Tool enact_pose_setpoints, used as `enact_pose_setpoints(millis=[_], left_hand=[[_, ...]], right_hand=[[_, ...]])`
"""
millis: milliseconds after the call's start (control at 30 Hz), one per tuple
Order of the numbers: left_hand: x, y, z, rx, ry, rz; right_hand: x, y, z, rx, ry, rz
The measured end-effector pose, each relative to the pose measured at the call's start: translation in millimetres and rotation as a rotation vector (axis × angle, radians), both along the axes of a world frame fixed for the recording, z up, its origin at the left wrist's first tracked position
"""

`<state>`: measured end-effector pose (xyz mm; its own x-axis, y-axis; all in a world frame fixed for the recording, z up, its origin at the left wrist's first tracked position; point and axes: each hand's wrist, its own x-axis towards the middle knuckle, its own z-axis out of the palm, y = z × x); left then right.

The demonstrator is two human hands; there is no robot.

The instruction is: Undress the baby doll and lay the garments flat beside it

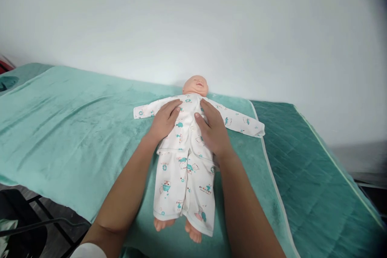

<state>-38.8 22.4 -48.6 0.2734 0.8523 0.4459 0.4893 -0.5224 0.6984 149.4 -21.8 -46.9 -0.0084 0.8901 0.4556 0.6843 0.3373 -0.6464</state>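
A baby doll [196, 85] lies on its back, its head toward the wall and its bare feet toward me. It wears a white printed long-sleeved top [191, 129] and matching trousers [171, 181]. Both sleeves stretch out sideways, and no doll hands show at the cuffs. My left hand [165, 120] rests on the top at the chest's left side, fingers extended. On the other side of the chest lies my right hand [214, 129], fingers extended and thumb apart. Neither hand grips the cloth visibly.
A light green blanket [75, 129] covers the bed under the doll. To the right shows a darker green quilted cover [290, 153]. A white wall [193, 28] stands directly behind. At lower left are a black chair-like object [21, 225] and a dark cable [51, 221].
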Motion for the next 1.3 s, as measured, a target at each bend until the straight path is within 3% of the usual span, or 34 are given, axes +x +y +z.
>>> enact_pose_setpoints(millis=[300,500,700,833,967,1100,1300], left_hand=[[3,-1,-0.6,-0.044,-0.046,0.032],[4,1,-5.2,0.012,-0.015,0.047],[-11,10,-19.4,0.144,0.182,0.155],[-39,9,-33.0,0.108,0.394,0.298],[-70,7,-41.8,0.011,0.511,0.417],[-91,14,-43.0,-0.084,0.542,0.506],[-110,25,-36.2,-0.107,0.561,0.602]], right_hand=[[-1,18,5.5,-0.017,-0.075,0.003],[1,36,4.1,-0.015,-0.119,0.024],[4,39,8.5,-0.038,-0.094,0.115],[27,28,-5.9,0.014,-0.026,0.16],[84,3,-39.9,0.018,-0.191,-0.086],[133,-28,-68.4,-0.166,-0.36,-0.33],[134,-48,-70.8,-0.25,-0.385,-0.423]])
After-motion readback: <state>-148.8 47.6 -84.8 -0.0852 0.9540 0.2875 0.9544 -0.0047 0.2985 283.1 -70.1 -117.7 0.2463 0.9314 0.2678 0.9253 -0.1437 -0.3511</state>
